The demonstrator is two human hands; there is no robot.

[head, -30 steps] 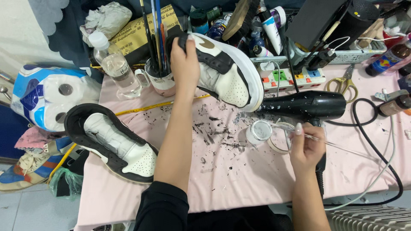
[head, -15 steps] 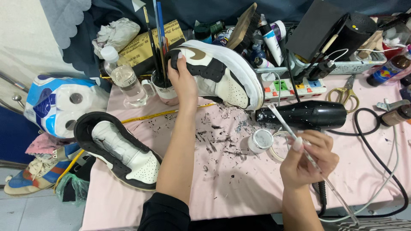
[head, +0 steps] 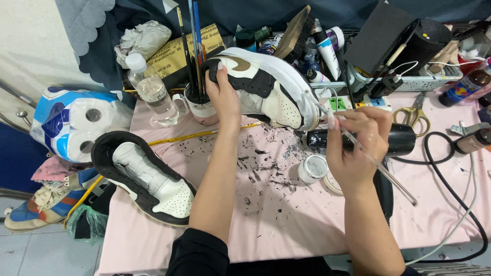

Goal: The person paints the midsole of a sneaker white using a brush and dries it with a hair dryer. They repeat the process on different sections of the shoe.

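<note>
The right hand (head: pixel 358 148) has risen from low over the counter (head: pixel 286 214) and now sits close to the toe of the white and black shoe (head: pixel 271 92), fingers pinched shut around a thin clear-handled brush (head: pixel 368 153) whose tip has come up to the shoe's white sole edge. A second ago that brush lay well back toward the person; now it is in working position against the sole. The left hand (head: pixel 222 94) has stayed where it was, wrapped closed around the shoe's heel, holding it tilted on its side above the counter.

Just below the right hand stands a small open white jar (head: pixel 313 167), and just behind it lies a black hair dryer (head: pixel 399 139) with its cord looping away. Beyond the shoe the clutter of bottles and a brush cup (head: pixel 197 102) crowds in tightly. The freest room lies toward the person, on the paint-flecked pink cloth between the two forearms.
</note>
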